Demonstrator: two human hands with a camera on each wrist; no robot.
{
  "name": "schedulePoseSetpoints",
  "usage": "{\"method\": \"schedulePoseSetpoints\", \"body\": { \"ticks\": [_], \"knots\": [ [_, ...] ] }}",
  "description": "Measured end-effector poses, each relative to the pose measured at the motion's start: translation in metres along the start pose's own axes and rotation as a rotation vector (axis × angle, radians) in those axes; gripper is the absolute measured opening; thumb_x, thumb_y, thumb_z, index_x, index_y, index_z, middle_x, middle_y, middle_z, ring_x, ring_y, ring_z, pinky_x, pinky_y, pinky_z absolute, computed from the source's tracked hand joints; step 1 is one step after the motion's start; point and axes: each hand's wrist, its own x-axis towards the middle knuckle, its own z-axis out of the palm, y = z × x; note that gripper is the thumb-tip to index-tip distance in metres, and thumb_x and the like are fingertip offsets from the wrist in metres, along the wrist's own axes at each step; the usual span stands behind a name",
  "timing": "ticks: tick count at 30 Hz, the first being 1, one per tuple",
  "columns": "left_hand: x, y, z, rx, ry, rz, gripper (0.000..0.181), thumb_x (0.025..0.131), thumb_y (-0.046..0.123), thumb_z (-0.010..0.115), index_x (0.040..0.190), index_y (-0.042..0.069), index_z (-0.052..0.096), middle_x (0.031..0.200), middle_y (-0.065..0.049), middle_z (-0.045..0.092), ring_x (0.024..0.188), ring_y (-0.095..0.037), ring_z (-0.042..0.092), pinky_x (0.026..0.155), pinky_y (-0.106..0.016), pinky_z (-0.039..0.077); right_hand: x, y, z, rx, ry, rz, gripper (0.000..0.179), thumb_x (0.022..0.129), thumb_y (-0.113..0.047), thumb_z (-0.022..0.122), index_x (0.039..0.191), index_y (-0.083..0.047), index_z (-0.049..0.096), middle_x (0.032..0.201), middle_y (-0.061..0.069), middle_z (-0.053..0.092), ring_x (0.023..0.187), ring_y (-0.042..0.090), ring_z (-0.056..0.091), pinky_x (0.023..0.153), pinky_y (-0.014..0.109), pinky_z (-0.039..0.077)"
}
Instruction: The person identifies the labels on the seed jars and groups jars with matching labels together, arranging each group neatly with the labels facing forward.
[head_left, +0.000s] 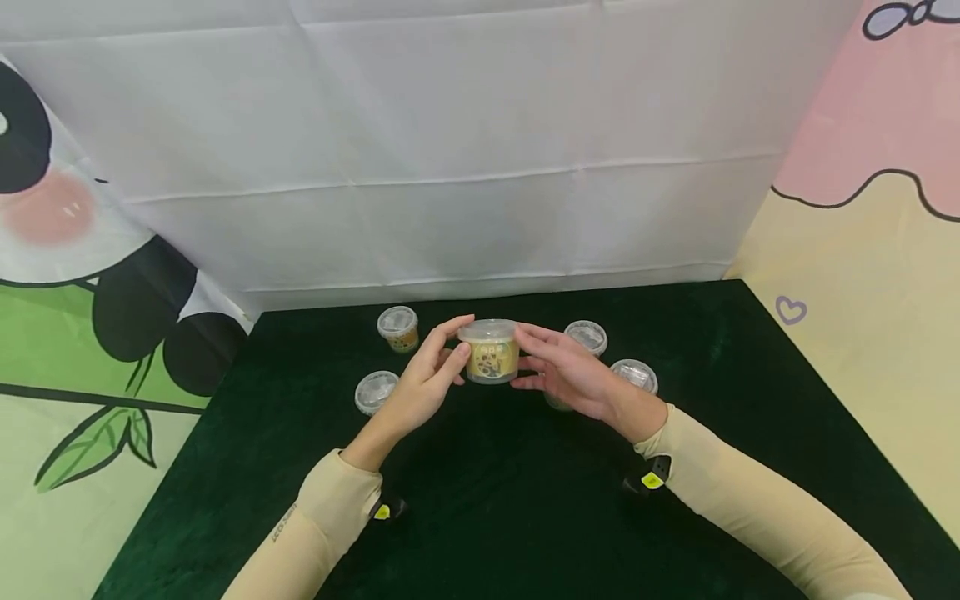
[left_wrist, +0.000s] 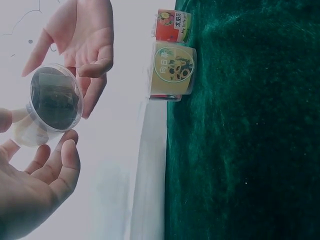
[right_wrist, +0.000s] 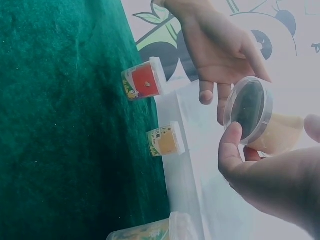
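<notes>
I read “太阳花” and “My little” on a red tub (left_wrist: 169,30); left hand (head_left: 422,379) and right hand (head_left: 573,375) grasp a lidded yellow tub (head_left: 492,358) between them, above green cloth (head_left: 510,517). I can't discern its contents.

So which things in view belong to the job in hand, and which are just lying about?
In the job:
yellow-labelled tub, held up
left grip and right grip, both on it

Lying about, seemingly, on the table:
back-left tub
front-left tub
back-right tub
far-right tub
tub mostly hidden behind the right grip
</notes>
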Motion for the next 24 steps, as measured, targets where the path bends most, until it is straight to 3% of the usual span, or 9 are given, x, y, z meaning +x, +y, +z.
{"method": "schedulePoseSetpoints", "body": {
  "ticks": [6, 13, 24],
  "knots": [
    [-0.0003, 0.0, -0.0003, -0.006, -0.002, -0.005, 0.045, 0.111, 0.019, 0.044, 0.155, 0.017, 0.037, 0.14, -0.01, 0.043, 0.101, -0.027, 0.061, 0.079, -0.047, 0.056, 0.0001, -0.0001, -0.0003, -0.004, 0.004, 0.002, 0.059, 0.109, -0.034, 0.045, 0.158, -0.006, 0.028, 0.148, 0.015, 0.04, 0.127, 0.03, 0.049, 0.104, 0.045, 0.044],
    [-0.0033, -0.004, -0.0014, -0.003, -0.008, -0.029, 0.044, 0.111, 0.021, 0.044, 0.154, 0.019, 0.037, 0.146, -0.007, 0.042, 0.103, -0.026, 0.061, 0.08, -0.041, 0.056, 0.0001, 0.0004, -0.0007, -0.007, -0.003, 0.004, 0.058, 0.109, -0.032, 0.046, 0.157, -0.005, 0.028, 0.148, 0.016, 0.04, 0.128, 0.03, 0.048, 0.105, 0.046, 0.044],
    [-0.0047, -0.0046, -0.0003, 0.012, -0.009, -0.017, 0.044, 0.11, 0.021, 0.044, 0.154, 0.019, 0.037, 0.143, -0.009, 0.043, 0.099, -0.026, 0.063, 0.079, -0.04, 0.057, 0.0014, 0.0035, -0.0033, 0.0, 0.0, 0.007, 0.057, 0.109, -0.031, 0.048, 0.156, -0.005, 0.031, 0.144, 0.015, 0.042, 0.124, 0.03, 0.049, 0.103, 0.045, 0.045]
  ]
}}
